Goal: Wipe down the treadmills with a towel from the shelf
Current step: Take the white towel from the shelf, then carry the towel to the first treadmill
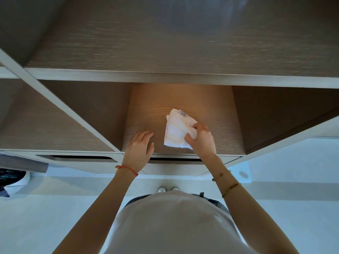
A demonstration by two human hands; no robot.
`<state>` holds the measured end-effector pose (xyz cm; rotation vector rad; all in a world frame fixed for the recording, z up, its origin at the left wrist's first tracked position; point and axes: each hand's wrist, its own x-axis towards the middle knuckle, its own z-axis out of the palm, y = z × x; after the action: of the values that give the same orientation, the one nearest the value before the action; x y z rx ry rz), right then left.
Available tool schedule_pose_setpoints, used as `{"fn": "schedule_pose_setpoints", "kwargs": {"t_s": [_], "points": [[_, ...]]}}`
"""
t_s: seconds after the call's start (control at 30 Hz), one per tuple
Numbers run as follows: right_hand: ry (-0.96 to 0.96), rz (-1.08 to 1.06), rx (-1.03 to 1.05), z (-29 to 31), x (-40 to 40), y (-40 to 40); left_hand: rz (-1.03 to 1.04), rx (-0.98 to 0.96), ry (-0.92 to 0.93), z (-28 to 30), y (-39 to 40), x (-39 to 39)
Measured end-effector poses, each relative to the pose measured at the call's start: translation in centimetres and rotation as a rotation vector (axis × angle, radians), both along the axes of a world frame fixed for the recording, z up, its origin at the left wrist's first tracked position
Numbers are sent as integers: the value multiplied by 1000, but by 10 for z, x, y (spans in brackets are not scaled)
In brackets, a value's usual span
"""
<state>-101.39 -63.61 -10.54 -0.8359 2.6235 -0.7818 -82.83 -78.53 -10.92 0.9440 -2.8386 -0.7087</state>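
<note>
Towel (175, 130) lies on the lit shelf (145, 114), pinched at one edge by her right hand (200, 139); left hand (138, 148) hovers open. Such a shallow pinch could let it unfold or slip.

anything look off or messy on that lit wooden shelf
Nothing damaged or spilled. The small white cloth towel is rumpled rather than folded flat, bunched where the right hand grips it; the left hand rests open beside it.
</note>
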Motion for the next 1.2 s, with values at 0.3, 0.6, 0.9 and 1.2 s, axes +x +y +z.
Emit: {"fn": "schedule_pose_setpoints", "kwargs": {"t_s": [0.3, 0.6, 0.9, 1.2], "points": [[42, -135, -196, 26, 24, 52, -148, -43, 116, 29, 7, 4], [41, -431, -287, 46, 88, 128, -426, 53, 213, 47, 33, 4], [80, -744, -316, 49, 155, 232, -784, 66, 254, 60, 110, -20], [118, -1101, -319, 38, 238, 374, -1144, 51, 249, 75, 275, -38]]}}
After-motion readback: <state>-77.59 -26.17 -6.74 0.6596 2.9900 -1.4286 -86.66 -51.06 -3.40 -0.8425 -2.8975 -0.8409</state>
